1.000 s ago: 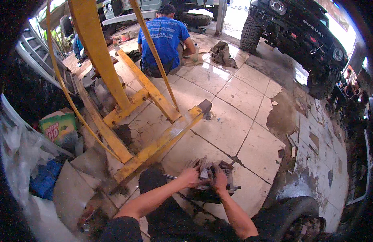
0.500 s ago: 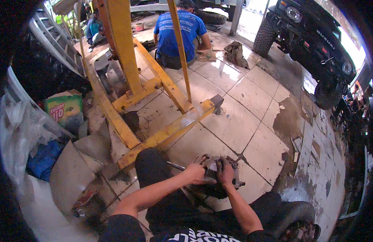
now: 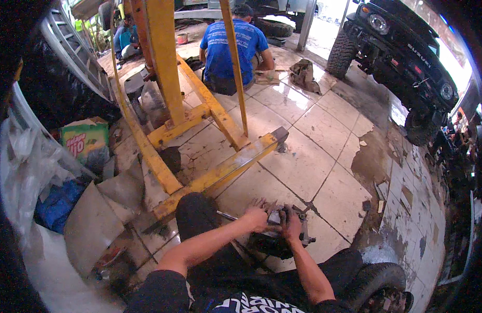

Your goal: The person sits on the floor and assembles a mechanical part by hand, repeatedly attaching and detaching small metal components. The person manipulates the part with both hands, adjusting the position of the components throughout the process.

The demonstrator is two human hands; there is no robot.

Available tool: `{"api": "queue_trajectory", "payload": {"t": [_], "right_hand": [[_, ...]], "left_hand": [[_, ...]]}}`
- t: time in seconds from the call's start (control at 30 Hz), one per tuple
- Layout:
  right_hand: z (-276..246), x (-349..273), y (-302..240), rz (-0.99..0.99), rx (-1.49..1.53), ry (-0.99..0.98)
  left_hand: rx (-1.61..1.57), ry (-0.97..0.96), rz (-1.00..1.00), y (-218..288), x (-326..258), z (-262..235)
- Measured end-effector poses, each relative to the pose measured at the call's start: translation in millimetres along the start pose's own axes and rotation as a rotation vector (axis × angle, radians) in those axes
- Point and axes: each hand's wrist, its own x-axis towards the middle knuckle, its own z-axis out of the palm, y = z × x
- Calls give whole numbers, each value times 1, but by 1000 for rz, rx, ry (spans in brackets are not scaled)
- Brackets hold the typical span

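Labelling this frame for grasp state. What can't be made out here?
Head view only:
- Metal part: both hands cover its top, so its shape is unclear.
- Left hand and right hand: fingers too small to read the grip.
- Thin rod: its end is hidden under the left hand.
- Tyre: cut off by the lower edge.
- Dark vehicle: bent and clipped at the fisheye rim.

A single head-worn fisheye view looks steeply down and forward from the seated person's head, close over the left hand (image 3: pixel 257 218) and right hand (image 3: pixel 291 229) at lower centre. Farther off it takes in the tiled floor (image 3: pixel 303 135), the yellow steel frame (image 3: pixel 199 112) and a parked black car (image 3: pixel 407 57), with edges bending toward the dark rim.
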Motion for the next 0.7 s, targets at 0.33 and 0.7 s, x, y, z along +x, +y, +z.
{"api": "queue_trajectory", "payload": {"t": [0.33, 0.7], "right_hand": [[15, 0, 19, -10, 0, 33], [-3, -3, 8, 89, 75, -35]], "left_hand": [[-78, -299, -62, 10, -1, -29], [48, 56, 10, 9, 1, 4]]}}
